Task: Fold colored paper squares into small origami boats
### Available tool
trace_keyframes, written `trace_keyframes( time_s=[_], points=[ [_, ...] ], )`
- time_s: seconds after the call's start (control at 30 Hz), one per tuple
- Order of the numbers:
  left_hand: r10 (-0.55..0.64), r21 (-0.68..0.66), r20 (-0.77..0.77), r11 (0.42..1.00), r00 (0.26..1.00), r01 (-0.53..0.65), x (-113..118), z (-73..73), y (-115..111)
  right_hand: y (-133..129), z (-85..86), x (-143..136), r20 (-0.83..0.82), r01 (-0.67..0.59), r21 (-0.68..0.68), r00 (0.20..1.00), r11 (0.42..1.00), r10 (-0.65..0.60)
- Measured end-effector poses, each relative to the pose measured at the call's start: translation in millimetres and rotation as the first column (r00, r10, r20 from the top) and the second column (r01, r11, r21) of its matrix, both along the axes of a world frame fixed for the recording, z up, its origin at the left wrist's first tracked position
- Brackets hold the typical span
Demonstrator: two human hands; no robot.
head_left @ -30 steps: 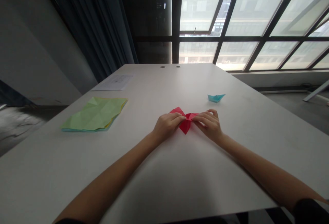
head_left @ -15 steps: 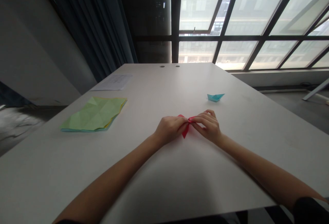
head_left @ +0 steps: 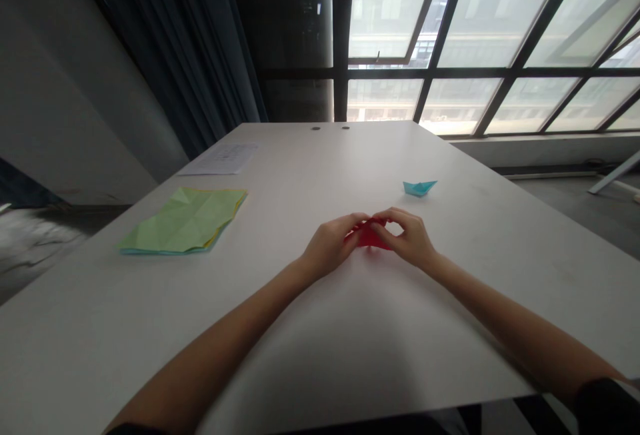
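A small folded piece of red paper (head_left: 372,235) is held between my two hands, just above the white table (head_left: 320,328). My left hand (head_left: 333,242) pinches its left end between thumb and fingers. On the opposite end, my right hand (head_left: 406,235) grips the paper, with a round gap showing between thumb and curled fingers. The fingers hide the paper's ends and part of its upper edge. A blue paper boat (head_left: 420,188) stands on the table a little beyond my right hand.
At the left lies a stack of creased paper sheets (head_left: 185,222), green on top with yellow and blue edges beneath. A printed white sheet (head_left: 220,159) lies behind it. Two dark round spots (head_left: 316,128) mark the table's far end, before the windows (head_left: 390,98).
The red paper has turned from a narrow piece with a point hanging down to a wider shape spread between the hands. My right hand's fingers have shifted and curled around its end.
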State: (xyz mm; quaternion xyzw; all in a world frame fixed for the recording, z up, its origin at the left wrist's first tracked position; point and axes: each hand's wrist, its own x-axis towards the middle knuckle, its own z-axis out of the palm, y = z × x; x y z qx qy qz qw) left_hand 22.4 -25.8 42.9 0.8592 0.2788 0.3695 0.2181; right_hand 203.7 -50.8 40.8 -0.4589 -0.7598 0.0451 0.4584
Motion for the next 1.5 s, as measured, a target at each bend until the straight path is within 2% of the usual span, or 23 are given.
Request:
trace_keyframes(
  time_s=[0.1,0.23,0.37,0.47,0.53,0.6,0.67,0.73,0.83,0.9,0.97,1.03,1.1,1.13,1.17,1.23,1.3,1.33,1.4,1.5],
  points=[
    [0.015,-0.126,0.082,0.992,0.997,-0.005,-2,4.7,2,2,5.5,2,-0.037,-0.078,-0.144,0.997,0.986,0.073],
    [0.113,-0.253,0.208,0.966,0.971,-0.058,-4,8.6,7,9,4.8,7,-0.12,-0.147,-0.286,0.986,0.947,0.117],
    [0.129,-0.395,0.268,0.918,0.955,-0.013,-3,5.8,11,12,5.3,3,-0.133,-0.129,-0.259,0.986,0.957,0.097],
    [0.103,-0.406,0.23,0.914,0.968,-0.001,-4,1.5,12,11,9.1,-5,-0.066,-0.102,-0.184,0.994,0.978,0.092],
    [0.131,-0.364,0.222,0.93,0.966,-0.042,-5,-1.2,14,11,10.7,-10,0.003,-0.112,-0.102,0.994,0.989,0.113],
    [0.15,-0.298,0.279,0.952,0.949,-0.063,-7,-3.3,16,10,9.6,-11,0.084,-0.109,0.029,0.991,0.994,0.106],
    [0.124,-0.175,0.35,0.982,0.928,-0.065,-9,-4.7,19,11,5.4,-9,0.146,-0.091,0.18,0.987,0.979,0.065],
    [0.093,0.006,0.387,0.995,0.917,-0.103,-12,-5.8,23,11,-0.2,-6,0.171,-0.087,0.305,0.985,0.948,0.036],
    [0.108,0.233,0.39,0.949,0.915,-0.212,-14,-8.9,27,10,-6.3,-2,0.184,-0.124,0.413,0.982,0.902,0.051],
    [0.133,0.307,0.365,0.917,0.921,-0.254,-15,-12.3,29,9,-6.7,-2,0.198,-0.159,0.424,0.977,0.892,0.08],
    [0.129,0.356,0.332,0.9,0.934,-0.251,-17,-16.1,30,8,-4.8,-3,0.162,-0.172,0.377,0.98,0.91,0.118],
    [0.09,0.406,0.305,0.888,0.948,-0.215,-19,-19.0,31,10,-2.8,-4,0.032,-0.125,0.255,0.992,0.959,0.121],
    [0.03,0.46,0.278,0.873,0.96,-0.161,-20,-20.2,31,16,-2.7,-3,-0.175,-0.049,0.03,0.983,0.998,0.054],
    [0.004,0.483,0.263,0.865,0.965,-0.135,-20,-20.2,31,20,-3.5,-2,-0.281,-0.038,-0.115,0.96,0.993,0.004],
    [-0.017,0.501,0.245,0.858,0.969,-0.112,-21,-19.9,31,25,-4.9,-1,-0.376,-0.082,-0.272,0.926,0.959,-0.028],
    [-0.033,0.523,0.201,0.849,0.979,-0.079,-21,-19.2,31,31,-8.4,2,-0.535,-0.28,-0.489,0.844,0.826,-0.031],
    [-0.012,0.525,0.169,0.848,0.986,-0.079,-20,-18.9,31,34,-11.3,3,-0.652,-0.436,-0.518,0.759,0.735,-0.009],
    [0.006,0.519,0.165,0.85,0.986,-0.092,-20,-18.9,32,35,-12.3,4,-0.691,-0.481,-0.498,0.723,0.722,0.005],
    [0.043,0.493,0.171,0.861,0.984,-0.123,-19,-19.4,33,35,-13.6,4,-0.73,-0.517,-0.455,0.683,0.725,0.029],
    [0.092,0.409,0.168,0.899,0.982,-0.154,-18,-19.9,33,34,-14.9,5,-0.726,-0.518,-0.457,0.687,0.723,0.034]
  ],
)
